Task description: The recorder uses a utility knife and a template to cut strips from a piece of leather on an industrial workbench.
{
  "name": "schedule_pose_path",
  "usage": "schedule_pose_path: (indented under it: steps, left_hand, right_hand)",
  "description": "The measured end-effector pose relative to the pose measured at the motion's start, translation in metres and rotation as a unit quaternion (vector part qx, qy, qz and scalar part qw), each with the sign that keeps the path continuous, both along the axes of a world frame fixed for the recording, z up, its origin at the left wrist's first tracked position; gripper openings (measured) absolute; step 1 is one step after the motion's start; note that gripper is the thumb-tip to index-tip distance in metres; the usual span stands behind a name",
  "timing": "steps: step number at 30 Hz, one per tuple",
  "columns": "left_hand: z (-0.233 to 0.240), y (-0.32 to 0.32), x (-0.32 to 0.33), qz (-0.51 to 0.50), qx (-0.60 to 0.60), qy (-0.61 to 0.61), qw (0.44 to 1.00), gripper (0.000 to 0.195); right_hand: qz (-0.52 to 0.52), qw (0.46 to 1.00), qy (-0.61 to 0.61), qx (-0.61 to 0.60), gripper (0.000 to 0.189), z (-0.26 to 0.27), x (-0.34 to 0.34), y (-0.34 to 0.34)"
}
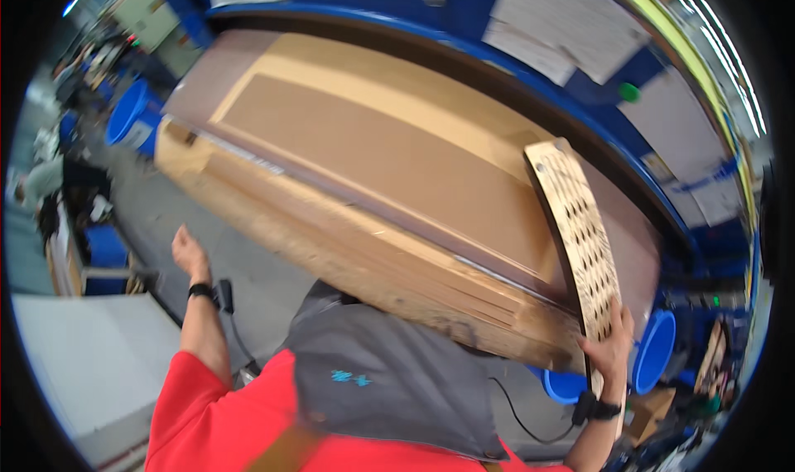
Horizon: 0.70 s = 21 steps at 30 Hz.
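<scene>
At the right, my right hand grips the near end of a long, pale wooden board with rows of dark holes. This board lies across the right end of a workbench and sticks out past its front edge. My left hand is off to the left, over the floor, with its fingers curled; whether it holds anything small cannot be told. Before me on the bench, a brown rectangular panel rests on a larger yellowish sheet. Wooden strips run along the bench's front edge.
A blue panel with pinned papers rises behind the bench. Blue bins stand left and right of it. A cable hangs at the lower right. At the far left, a person bends near a white surface.
</scene>
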<state>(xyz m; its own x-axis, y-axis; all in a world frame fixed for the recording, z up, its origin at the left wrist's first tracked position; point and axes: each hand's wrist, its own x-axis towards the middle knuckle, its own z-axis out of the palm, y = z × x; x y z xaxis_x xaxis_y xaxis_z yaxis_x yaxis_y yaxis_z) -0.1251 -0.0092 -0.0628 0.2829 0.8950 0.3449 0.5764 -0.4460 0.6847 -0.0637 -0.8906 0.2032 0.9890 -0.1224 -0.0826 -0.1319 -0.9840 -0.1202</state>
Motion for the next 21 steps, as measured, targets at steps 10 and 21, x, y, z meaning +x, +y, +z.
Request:
schedule_pose_path:
  steps: [10,21]
  left_hand:
    - [0.12,0.006,0.121,-0.2,-0.158,-0.194,0.947,0.035]
    - [0.172,0.035,0.236,-0.581,-0.237,0.082,0.774,0.036]
  right_hand:
    - [0.189,0.981,0.007,-0.043,0.117,0.026,0.036,0.17]
    - [0.353,0.935,0.032,-0.028,0.112,-0.015,0.164,0.373]
